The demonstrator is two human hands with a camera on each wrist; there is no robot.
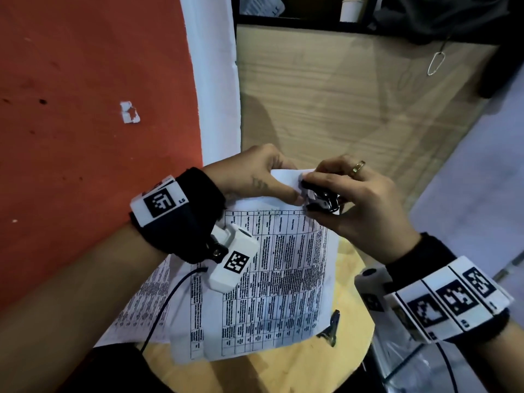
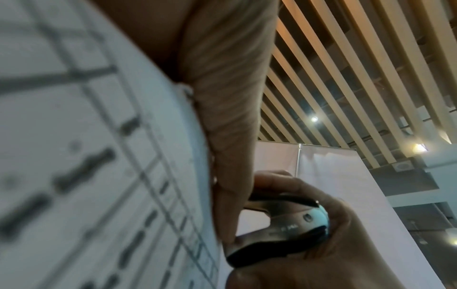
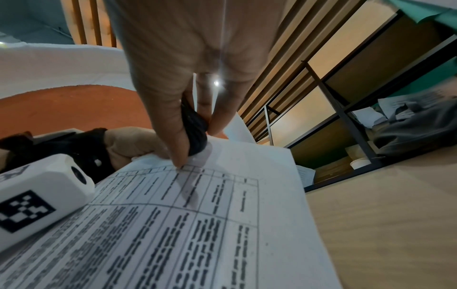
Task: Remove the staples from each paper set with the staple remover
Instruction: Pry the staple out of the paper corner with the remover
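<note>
A printed paper set [image 1: 278,273] with table text lies on a round wooden table [image 1: 351,321]; its far corner is folded up. My left hand [image 1: 255,177] pinches that lifted corner [image 1: 286,180]. My right hand [image 1: 354,199] grips a black and metal staple remover [image 1: 320,201], its jaws pressed at the corner. In the left wrist view the staple remover [image 2: 284,224] sits squeezed in my right hand's fingers [image 2: 329,234] beside the paper [image 2: 99,156]. In the right wrist view my fingers [image 3: 178,136] hold the black staple remover [image 3: 195,133] against the sheet [image 3: 210,215]. The staple is hidden.
A second printed sheet [image 1: 141,304] lies under the set at the left. A small dark metal tool [image 1: 331,327] rests on the table at the right. An orange wall [image 1: 85,123] is to the left, a wooden panel [image 1: 354,103] ahead, shelving [image 3: 346,127] behind.
</note>
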